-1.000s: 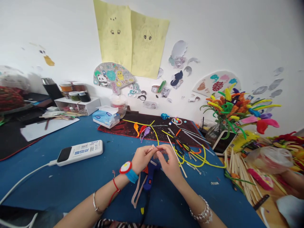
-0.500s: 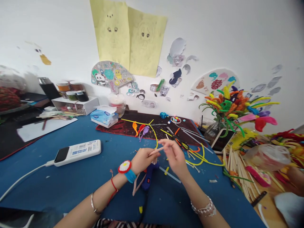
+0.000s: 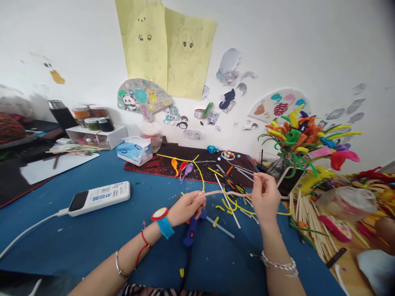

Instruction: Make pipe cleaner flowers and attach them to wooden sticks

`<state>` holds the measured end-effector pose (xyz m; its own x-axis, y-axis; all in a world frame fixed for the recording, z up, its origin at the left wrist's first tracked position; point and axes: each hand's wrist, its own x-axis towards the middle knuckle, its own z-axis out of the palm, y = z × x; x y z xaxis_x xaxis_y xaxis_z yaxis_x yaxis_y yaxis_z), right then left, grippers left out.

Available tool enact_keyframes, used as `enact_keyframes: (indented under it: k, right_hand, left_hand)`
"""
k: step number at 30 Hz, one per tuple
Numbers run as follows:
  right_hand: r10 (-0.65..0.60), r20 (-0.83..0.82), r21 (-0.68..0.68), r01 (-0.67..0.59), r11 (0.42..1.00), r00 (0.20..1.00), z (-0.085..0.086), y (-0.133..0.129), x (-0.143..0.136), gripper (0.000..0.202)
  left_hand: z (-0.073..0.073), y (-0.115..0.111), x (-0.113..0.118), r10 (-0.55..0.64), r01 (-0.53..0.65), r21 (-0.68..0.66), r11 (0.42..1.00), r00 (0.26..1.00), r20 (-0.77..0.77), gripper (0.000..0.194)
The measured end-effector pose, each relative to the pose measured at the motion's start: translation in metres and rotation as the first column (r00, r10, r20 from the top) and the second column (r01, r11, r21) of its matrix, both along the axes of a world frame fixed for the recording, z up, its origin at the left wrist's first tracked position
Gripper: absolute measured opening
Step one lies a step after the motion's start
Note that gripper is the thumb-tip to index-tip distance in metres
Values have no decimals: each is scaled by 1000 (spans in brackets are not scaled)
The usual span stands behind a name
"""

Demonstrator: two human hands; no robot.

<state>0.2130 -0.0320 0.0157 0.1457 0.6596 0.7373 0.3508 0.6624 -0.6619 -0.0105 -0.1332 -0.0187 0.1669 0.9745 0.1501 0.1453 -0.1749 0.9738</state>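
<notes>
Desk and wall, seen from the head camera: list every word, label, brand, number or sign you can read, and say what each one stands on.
"囍", in red: on the white fan on the wall.
Large blue characters on the white device with the cable: too blurred to quote surely.
Logo on the blue-and-white packet: too small to read.
Print on the yellow packet: too blurred to read.

Part of blue glue gun (image 3: 190, 232) was hidden behind left hand (image 3: 196, 203). Right hand (image 3: 266, 199) covered stretch of pink pipe cleaner (image 3: 216, 192). Top edge cropped yellow drawings (image 3: 146, 57). Power bank (image 3: 103, 198) small print was illegible.
</notes>
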Motion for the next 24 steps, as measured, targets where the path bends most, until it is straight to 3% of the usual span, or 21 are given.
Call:
enact_keyframes:
  k: [1,3,5,7,9,11,13,17,24]
  right_hand:
    - [-178,48,63,175,983,983,-1,2,4,21]
    - [-452,-36,135,453,881,891,-2,10,16,26]
    - [-525,-143,114,541,833,839,-1,16,26,27]
    - [-411,-112,85,421,903,905,-1,16,25,25]
    - [-164,16,36,163,986,986,-3,7,7,22]
    - [118,124,-34,-115,993,985,-6,-12,-19,23]
    - [301,236,-69,-293,954,924,-11,-33,-45,18]
    - [385,380,-67,-390,919,841,-22,-61,-73,12]
    - [403,320,-84,-398,913,857,-29,-65,-79,10]
  left_hand:
    - [-1,0,0,8,-6,-38,999,999,46,34]
    - [-3,1,-1,62,-49,-99,994,989,133,35]
    - [-2,1,-2,105,-75,-139,987,970,218,36]
    - [0,1,-2,94,-50,-156,987,951,295,36]
    - [2,0,-1,49,14,-170,985,930,363,35]
    - [5,-1,1,3,79,-185,980,914,406,34]
    - [6,-3,4,-26,117,-188,975,902,431,33]
    - [9,-5,7,-38,132,-170,977,884,466,30]
    - [11,-7,10,-6,96,-167,981,882,471,22]
